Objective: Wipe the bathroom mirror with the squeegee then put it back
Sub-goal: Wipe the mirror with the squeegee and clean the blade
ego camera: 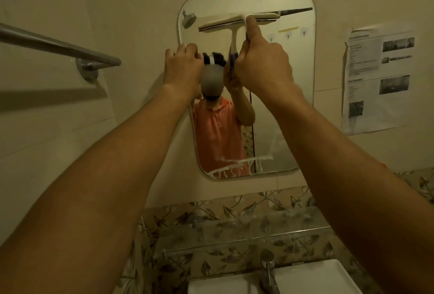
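Wiping: right grip (260,63) clasps squeegee (225,22), blade high on mirror (281,110); left grip (183,65) curled at edge, hold unclear. Next: even pull down to foam (237,163).

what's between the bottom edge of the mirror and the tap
Head view: below the rounded wall mirror, a strip of plain cream wall, then leaf-patterned tiles with a clear glass shelf across them, then the chrome tap.
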`<state>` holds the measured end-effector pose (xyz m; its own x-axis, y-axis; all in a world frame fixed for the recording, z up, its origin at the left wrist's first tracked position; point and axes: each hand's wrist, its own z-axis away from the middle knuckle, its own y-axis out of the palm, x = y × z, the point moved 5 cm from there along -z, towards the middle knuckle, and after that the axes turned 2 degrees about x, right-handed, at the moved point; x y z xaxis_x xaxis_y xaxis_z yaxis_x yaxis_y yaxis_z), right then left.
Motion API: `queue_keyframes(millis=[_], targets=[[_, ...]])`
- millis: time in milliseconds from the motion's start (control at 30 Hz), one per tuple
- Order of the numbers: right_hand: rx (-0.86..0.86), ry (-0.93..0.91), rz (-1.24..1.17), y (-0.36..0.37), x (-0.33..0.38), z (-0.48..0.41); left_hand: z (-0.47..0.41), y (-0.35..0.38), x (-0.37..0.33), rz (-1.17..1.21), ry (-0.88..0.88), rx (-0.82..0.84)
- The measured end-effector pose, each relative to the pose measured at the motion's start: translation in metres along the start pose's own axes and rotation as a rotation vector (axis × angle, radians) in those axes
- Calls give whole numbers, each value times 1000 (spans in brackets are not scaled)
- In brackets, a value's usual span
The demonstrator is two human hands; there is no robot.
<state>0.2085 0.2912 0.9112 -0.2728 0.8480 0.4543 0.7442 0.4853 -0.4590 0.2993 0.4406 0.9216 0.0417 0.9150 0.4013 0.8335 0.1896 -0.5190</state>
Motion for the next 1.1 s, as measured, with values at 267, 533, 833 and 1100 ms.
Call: queue_keyframes(millis=[267, 533, 833, 1100], targets=[[43, 29, 88, 12, -6, 24, 5, -1, 7, 96, 11, 11], [83, 52, 36, 42, -25, 64, 9, -7, 10, 234, -4, -17], [161, 108, 39, 61, -43, 108, 11, -10, 7, 146, 55, 22], [254, 158, 66, 80, -61, 155, 10, -11, 9, 64, 82, 102]])
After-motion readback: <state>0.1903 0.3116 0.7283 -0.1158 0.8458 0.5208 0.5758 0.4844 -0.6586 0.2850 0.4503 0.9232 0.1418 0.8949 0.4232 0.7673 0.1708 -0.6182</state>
